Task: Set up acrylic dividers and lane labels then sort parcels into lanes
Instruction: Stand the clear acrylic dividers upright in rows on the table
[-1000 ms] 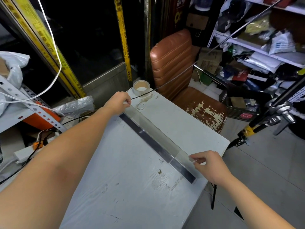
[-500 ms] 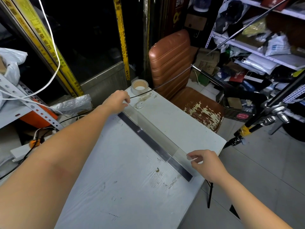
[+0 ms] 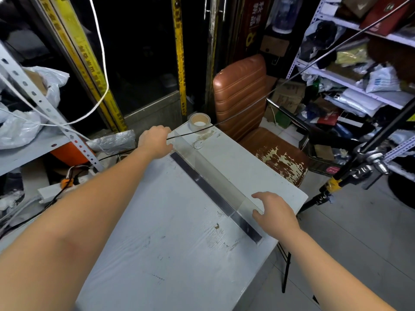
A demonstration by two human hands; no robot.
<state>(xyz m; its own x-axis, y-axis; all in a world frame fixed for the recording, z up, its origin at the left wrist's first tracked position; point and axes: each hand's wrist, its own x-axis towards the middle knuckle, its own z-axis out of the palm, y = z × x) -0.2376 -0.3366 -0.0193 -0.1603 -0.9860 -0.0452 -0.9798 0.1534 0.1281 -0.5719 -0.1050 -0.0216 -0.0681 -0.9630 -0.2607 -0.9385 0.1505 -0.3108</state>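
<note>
gripping far end of acrylic divider (image 3: 215,176) with left hand (image 3: 155,140), fingers curled | straddling near end with right hand (image 3: 275,212), fingers spread (contact unclear)

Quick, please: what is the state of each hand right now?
Left hand: grips the far end of the acrylic divider.
Right hand: at the divider's near end, fingers spread; grip cannot be told.

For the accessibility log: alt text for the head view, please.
A person's left hand grips the far end of a clear acrylic divider on a table, right hand at its near end. A tape roll sits beyond.
</note>
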